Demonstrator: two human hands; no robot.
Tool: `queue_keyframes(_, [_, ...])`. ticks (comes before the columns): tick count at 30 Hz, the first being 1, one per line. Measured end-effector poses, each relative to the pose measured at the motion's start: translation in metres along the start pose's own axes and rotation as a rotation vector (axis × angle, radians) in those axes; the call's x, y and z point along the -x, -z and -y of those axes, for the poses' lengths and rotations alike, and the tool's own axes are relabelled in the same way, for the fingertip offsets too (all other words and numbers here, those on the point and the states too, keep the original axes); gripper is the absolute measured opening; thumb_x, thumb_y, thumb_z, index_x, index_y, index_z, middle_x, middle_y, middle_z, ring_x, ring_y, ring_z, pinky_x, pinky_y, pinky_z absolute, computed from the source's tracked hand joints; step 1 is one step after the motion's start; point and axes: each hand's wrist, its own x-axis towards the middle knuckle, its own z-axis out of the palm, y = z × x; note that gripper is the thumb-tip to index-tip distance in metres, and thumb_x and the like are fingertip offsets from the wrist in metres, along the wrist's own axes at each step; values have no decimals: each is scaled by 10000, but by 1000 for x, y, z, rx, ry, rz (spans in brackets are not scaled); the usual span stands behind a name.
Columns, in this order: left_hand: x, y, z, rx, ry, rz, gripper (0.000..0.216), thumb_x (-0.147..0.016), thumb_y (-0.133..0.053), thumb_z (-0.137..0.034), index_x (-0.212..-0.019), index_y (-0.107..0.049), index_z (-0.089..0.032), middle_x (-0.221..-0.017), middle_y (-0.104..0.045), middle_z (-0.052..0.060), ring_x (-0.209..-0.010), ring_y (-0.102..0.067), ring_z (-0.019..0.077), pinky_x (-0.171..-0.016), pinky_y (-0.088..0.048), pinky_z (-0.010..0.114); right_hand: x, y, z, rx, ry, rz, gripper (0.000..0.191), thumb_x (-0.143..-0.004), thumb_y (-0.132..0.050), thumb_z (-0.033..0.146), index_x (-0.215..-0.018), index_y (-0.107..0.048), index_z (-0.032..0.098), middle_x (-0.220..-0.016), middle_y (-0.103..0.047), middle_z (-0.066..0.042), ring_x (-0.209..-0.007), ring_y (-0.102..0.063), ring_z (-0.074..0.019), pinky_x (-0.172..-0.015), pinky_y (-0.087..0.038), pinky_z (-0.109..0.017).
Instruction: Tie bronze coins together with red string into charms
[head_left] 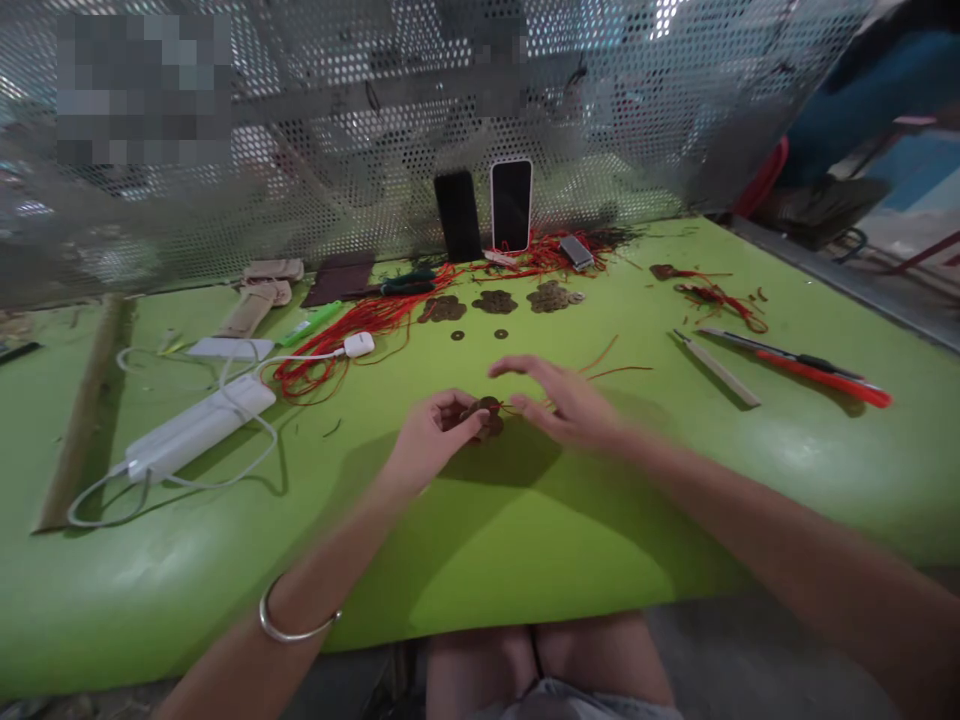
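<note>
My left hand [431,435] is closed in a pinch on a small cluster of brown coins [486,416] resting on the green table [525,530]. My right hand [559,400] hovers just right of the cluster, fingers stretched and slightly curled, its lower fingers touching a thin red string [607,372] that runs off to the right. The image is blurred by motion. Farther back lie three finished coin clusters [495,300] and two loose coins [478,334].
A bundle of red cords [337,345] lies left of centre, beside a white power bank [199,425] with cable. Two phones [484,208] lean on the perforated metal screen. A red-handled knife [817,375] and a ruler [716,367] lie right. A wooden stick [86,410] lies far left.
</note>
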Motion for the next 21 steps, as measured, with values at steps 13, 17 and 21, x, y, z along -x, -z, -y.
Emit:
queue_keyframes(13, [2, -2, 0, -55, 43, 88, 187, -676, -742, -257, -777, -619, -158, -728, -687, -4, -652, -637, 101, -696, -540, 238, 9, -2, 8, 317, 15, 222, 371, -853, -463, 247, -1217, -502, 185, -688, -671, -15, -477, -520, -125, -463, -282, -229])
queue_keyframes(17, [2, -1, 1, -51, 33, 123, 182, -697, -733, -265, -806, -632, -159, -754, -699, 7, -665, -644, 106, -692, -539, 234, 11, -2, 6, 331, 71, 168, 341, -858, -485, 293, -1178, -530, 183, -705, -683, -19, -508, -556, -132, -461, -282, -227])
queue_keyframes(21, [2, 0, 2, -58, 24, 134, 189, -728, -711, -297, -832, -635, -159, -774, -706, 18, -694, -655, 113, -717, -540, 245, 12, -3, 1, 287, 95, 129, 298, -882, -486, 301, -1145, -552, 176, -688, -677, -14, -501, -551, -110, -461, -303, -211])
